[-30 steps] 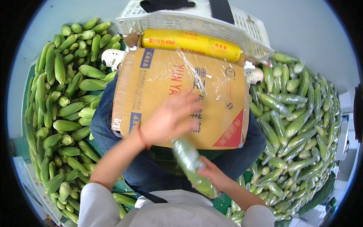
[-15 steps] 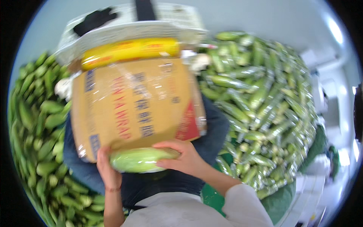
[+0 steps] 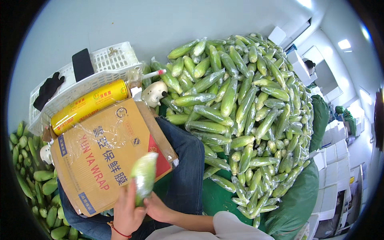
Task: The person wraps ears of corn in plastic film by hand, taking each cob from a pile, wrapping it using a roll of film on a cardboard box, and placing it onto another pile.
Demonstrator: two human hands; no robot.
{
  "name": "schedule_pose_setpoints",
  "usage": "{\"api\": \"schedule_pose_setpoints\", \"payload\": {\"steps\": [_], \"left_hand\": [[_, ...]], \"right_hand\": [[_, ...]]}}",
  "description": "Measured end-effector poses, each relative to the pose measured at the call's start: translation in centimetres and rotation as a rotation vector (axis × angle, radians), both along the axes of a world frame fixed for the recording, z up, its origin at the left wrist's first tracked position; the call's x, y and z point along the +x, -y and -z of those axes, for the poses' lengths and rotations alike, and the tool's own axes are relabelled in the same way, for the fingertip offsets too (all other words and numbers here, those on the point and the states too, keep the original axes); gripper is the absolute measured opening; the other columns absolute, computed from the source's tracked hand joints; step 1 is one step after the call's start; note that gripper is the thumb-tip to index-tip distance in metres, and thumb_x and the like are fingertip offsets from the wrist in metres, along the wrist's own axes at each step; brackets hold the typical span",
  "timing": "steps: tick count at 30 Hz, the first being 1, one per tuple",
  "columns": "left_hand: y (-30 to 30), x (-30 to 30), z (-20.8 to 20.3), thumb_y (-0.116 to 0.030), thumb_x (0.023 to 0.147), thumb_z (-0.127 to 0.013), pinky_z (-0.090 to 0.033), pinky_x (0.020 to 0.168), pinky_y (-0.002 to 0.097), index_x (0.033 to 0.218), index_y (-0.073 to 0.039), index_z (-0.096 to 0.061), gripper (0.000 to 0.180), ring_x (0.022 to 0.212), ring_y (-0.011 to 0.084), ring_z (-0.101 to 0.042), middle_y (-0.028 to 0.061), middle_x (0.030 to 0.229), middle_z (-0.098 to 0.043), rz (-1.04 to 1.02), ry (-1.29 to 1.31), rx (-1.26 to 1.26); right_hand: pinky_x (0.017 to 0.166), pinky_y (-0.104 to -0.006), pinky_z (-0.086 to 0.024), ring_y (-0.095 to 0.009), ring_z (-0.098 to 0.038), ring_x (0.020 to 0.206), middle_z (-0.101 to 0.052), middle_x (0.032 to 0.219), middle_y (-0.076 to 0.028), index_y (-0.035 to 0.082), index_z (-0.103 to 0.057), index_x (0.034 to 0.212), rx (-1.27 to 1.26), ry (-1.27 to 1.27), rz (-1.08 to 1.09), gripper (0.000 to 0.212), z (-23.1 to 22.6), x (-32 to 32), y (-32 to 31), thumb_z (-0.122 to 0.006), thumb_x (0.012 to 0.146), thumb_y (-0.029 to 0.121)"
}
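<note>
A green ear of corn [image 3: 144, 174] in its husk, under shiny clear film, stands tilted upward in front of the cardboard box on my lap. My left hand [image 3: 129, 210], with a red cord at the wrist, is closed around its left side. At its lower end, my right hand [image 3: 159, 208] grips the corn with curled fingers, some of them hidden. The box [image 3: 94, 154] leans away from me. Along its far edge lies a yellow roll of cling film [image 3: 90, 105].
A white plastic basket [image 3: 114, 60] holds a black glove [image 3: 49, 91] and a black phone [image 3: 83, 65]. At right rises a big heap of film-wrapped corn [image 3: 240, 116], with green sacks [image 3: 298, 196] beside it. Unwrapped corn [image 3: 44, 176] lies at left. A white knob-like piece [image 3: 154, 94] sticks out beside the box.
My view has swung to the right, so the box and basket appear further left. The corn has gone from lying level between both hands to standing tilted upward.
</note>
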State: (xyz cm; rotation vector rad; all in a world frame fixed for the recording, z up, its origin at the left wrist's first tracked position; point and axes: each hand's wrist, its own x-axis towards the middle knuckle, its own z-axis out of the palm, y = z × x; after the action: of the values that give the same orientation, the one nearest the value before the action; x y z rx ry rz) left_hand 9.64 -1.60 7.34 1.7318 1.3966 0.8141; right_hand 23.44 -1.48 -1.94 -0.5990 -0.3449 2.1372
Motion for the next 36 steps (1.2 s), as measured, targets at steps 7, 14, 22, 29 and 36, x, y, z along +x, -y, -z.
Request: {"api": "schedule_pose_setpoints", "payload": {"steps": [7, 14, 22, 29, 36], "left_hand": [[-1.1, -1.9, -3.2, -0.014, 0.083, -0.059, -0.033, 0.107, 0.044, 0.136, -0.002, -0.047, 0.056, 0.13, 0.0416, -0.04, 0.0248, 0.144, -0.035, -0.098, -0.315, 0.136], [5.3, -5.5, 1.9, -0.002, 0.086, -0.053, -0.046, 0.092, 0.0371, 0.137, 0.002, -0.044, 0.052, 0.107, 0.0295, -0.056, 0.0214, 0.134, -0.047, -0.371, -0.191, 0.095], [18.4, -12.4, 5.1, -0.003, 0.092, -0.055, -0.051, 0.079, 0.0317, 0.136, -0.006, -0.049, 0.045, 0.088, 0.0225, -0.065, 0.0178, 0.109, -0.066, -0.894, -0.408, -0.065], [37.0, -12.2, 5.2, -0.007, 0.092, -0.056, -0.052, 0.07, 0.0318, 0.138, -0.009, -0.047, 0.047, 0.076, 0.0201, -0.066, 0.0133, 0.098, -0.069, -1.195, -0.672, -0.13], [41.1, -7.0, 4.6, -0.008, 0.092, -0.057, -0.052, 0.067, 0.0324, 0.141, -0.012, -0.044, 0.05, 0.072, 0.0208, -0.065, 0.0112, 0.093, -0.068, -1.258, -0.743, -0.196]], "right_hand": [[0.07, -0.0393, -0.052, -0.026, -0.059, 0.079, -0.061, 0.091, -0.011, 0.005, -0.054, 0.118, -0.038, 0.452, 0.497, 0.066, -9.3, 16.0, -16.2, -0.04, 0.091, 0.064], [0.061, -0.0255, -0.054, -0.012, -0.059, 0.073, -0.059, 0.086, -0.005, 0.009, -0.052, 0.098, 0.681, -0.087, 0.752, 0.022, -22.3, 26.9, -28.8, -0.049, 0.098, 0.03], [0.04, -0.0292, -0.036, -0.019, -0.048, 0.044, -0.05, 0.057, -0.003, 0.007, -0.061, 0.098, 2.18, 0.638, -0.505, 0.024, -29.4, 0.5, -4.9, -0.06, 0.078, 0.018], [0.056, -0.0311, -0.042, -0.022, -0.054, 0.059, -0.056, 0.073, -0.005, 0.008, -0.062, 0.107, 2.542, 0.355, -0.502, 0.028, -27.9, 2.3, 0.4, -0.06, 0.079, 0.014], [0.071, -0.033, -0.048, -0.024, -0.06, 0.074, -0.062, 0.089, -0.007, 0.01, -0.062, 0.115, 2.692, 0.222, -0.453, 0.035, -27.3, 5.4, 0.2, -0.06, 0.08, 0.011]]}}
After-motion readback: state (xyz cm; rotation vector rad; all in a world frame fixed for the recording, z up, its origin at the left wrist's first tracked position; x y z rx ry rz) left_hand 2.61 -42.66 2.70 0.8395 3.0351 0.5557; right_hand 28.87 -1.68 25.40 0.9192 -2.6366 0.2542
